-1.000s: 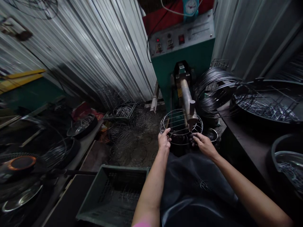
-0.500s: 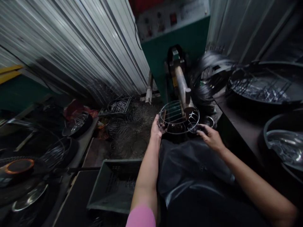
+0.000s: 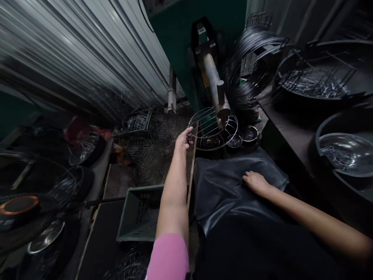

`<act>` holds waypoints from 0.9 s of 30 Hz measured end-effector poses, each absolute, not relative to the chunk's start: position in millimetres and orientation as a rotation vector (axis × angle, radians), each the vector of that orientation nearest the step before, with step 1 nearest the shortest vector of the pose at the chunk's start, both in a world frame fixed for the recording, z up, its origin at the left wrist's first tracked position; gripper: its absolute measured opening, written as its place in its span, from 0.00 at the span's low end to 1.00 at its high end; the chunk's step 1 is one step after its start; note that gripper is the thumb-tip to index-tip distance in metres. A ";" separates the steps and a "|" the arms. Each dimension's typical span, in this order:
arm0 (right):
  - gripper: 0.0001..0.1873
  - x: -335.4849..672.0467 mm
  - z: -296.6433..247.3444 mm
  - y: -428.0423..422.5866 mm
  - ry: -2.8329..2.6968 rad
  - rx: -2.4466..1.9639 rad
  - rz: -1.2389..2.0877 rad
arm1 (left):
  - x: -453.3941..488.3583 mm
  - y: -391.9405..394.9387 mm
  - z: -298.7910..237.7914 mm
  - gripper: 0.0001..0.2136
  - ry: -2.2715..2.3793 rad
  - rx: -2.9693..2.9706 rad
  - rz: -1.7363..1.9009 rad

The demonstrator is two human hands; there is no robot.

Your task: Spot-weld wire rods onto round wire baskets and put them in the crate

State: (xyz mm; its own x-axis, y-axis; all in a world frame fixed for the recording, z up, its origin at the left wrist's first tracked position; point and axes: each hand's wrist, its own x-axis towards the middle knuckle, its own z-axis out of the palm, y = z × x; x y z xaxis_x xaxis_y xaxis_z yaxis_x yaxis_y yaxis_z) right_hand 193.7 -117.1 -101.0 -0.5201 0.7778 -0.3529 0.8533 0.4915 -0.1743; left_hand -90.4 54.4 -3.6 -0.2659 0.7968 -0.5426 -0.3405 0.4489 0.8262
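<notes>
My left hand (image 3: pixel 184 139) is closed on the left rim of a round wire rack (image 3: pixel 204 136), thumb on top. The rack is two wire rings joined by parallel cross wires, held nearly level. Its right part lies under the metal arm (image 3: pixel 215 79) of a green machine, around the downward tip; whether they touch I cannot tell. My right hand (image 3: pixel 256 182) rests over the black apron (image 3: pixel 215 182) on my lap, fingers curled together. Whatever its fingertips pinch, if anything, is too small or hidden to make out.
Small bowls (image 3: pixel 250 133) of metal bits stand beyond my lap. To the right are a wire coil (image 3: pixel 247 58) and large black pans (image 3: pixel 316 134) holding short wires and a metal bowl. A green crate (image 3: pixel 122 221) sits left, near wire racks (image 3: pixel 141 149) on the floor.
My right hand has left the rack's right side and dropped back to the apron. My left hand still holds the rack at the machine. The view has tilted down.
</notes>
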 end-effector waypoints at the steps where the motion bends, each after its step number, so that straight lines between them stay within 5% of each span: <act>1: 0.09 198.3 -99.6 -117.7 2.508 1.429 -0.493 | -90.9 50.1 -4.2 0.16 1.465 0.434 1.158; 16: 0.13 251.1 -112.3 -120.8 2.449 1.882 -1.375 | -81.8 15.7 0.0 0.16 1.440 0.328 1.246; 23: 0.13 251.4 -108.4 -138.4 2.572 1.830 -0.840 | -79.3 15.1 1.6 0.17 1.493 0.311 1.233; 27: 0.09 244.2 -104.0 -143.8 2.460 1.664 -0.818 | -78.0 14.8 2.3 0.18 1.528 0.301 1.218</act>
State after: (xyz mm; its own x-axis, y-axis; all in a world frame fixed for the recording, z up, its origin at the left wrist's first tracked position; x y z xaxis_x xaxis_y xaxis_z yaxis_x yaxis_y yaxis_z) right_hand 244.2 -143.8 -104.0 -0.4149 0.8457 -0.3356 0.8783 0.2760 -0.3903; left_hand -78.0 14.8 2.3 -0.3634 0.7301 -0.5787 -0.4014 0.4379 0.8044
